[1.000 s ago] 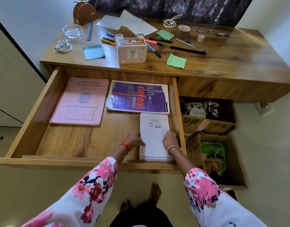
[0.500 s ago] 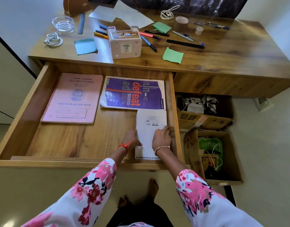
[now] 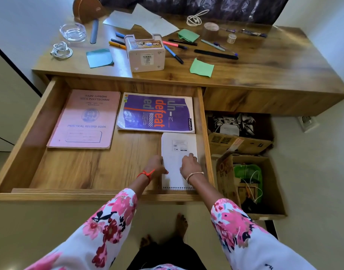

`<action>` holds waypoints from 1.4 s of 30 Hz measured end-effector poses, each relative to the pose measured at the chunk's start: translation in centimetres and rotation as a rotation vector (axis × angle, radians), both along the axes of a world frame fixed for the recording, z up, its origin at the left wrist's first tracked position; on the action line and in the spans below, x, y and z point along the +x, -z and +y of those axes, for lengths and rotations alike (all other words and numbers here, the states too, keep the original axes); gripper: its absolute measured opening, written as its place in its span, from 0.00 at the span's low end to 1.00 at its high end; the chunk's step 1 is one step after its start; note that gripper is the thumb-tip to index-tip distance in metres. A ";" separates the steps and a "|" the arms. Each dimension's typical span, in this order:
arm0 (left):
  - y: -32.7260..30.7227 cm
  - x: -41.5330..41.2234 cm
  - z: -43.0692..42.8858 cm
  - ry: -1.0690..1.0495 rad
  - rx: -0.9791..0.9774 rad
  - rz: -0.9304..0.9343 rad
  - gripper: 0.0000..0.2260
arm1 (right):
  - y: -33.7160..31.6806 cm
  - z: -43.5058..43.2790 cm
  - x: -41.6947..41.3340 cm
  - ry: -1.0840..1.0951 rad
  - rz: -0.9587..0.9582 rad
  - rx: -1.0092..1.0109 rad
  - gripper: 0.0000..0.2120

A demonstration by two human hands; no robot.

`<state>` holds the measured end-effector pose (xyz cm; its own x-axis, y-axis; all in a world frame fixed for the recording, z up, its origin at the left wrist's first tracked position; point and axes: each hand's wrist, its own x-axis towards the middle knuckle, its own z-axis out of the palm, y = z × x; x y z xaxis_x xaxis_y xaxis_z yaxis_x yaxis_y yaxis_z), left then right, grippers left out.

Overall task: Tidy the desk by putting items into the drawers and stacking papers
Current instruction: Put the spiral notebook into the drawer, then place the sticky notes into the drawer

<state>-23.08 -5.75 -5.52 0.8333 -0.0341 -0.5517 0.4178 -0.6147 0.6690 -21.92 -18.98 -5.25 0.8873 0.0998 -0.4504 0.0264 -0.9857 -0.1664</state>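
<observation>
Books (image 3: 155, 112) are in the drawer (image 3: 31, 129), left hand (image 3: 156, 166) and right hand (image 3: 189, 165) gripping the spiral notepad (image 3: 179, 145). Pens and papers on the surface (image 3: 274, 61) look barely started.

Left hand (image 3: 156, 166): extended forward and down, fingers bent, red thread (image 3: 145, 174) worn at the wrist. Right hand (image 3: 189, 166): held just beside it, knuckles raised, fingers curled under, beaded bracelet (image 3: 194, 174) worn. Forearms bared below floral sleeves (image 3: 112, 217).

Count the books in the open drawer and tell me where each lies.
3. The pink record book lies at the left, the purple notebook at the back right, the white spiral notepad just in front of it. More could hide underneath.
</observation>
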 end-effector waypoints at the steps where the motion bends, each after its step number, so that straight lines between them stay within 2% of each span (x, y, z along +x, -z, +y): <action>1: -0.3 0.1 0.1 0.016 0.012 -0.013 0.16 | -0.3 0.0 0.0 0.001 -0.004 0.010 0.14; 6: -2.6 0.7 0.6 0.069 0.134 -0.249 0.22 | -2.2 -0.3 0.7 -0.038 -0.115 0.105 0.15; 11: -4.8 2.2 2.2 0.176 0.245 -0.521 0.30 | -4.5 -0.1 2.4 -0.085 -0.410 0.207 0.22; 15: -7.2 3.0 3.8 0.240 0.289 -0.730 0.30 | -6.3 0.8 3.5 -0.111 -0.541 0.222 0.23; 18: -8.6 3.6 5.2 0.273 0.317 -0.810 0.30 | -7.5 1.7 4.2 -0.107 -0.580 0.241 0.23; 22: -9.9 4.8 6.6 0.283 0.310 -0.845 0.30 | -8.4 2.6 5.4 -0.122 -0.623 0.258 0.23; 31: -9.5 10.1 7.1 0.350 0.306 -0.786 0.31 | -8.2 3.0 10.7 -0.070 -0.612 0.255 0.21; 38: -9.6 16.2 5.8 0.392 0.285 -0.768 0.29 | -8.2 1.9 17.0 0.090 -0.628 0.295 0.18; 42: -9.1 20.1 4.7 0.424 0.284 -0.722 0.29 | -8.8 1.1 20.9 0.266 -0.632 0.291 0.17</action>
<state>-3.02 -1.07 3.63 0.9300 -0.3608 0.0701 -0.3485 -0.8050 0.4800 -1.05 -17.93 3.57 0.9793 -0.1167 0.1655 -0.0294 -0.8905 -0.4540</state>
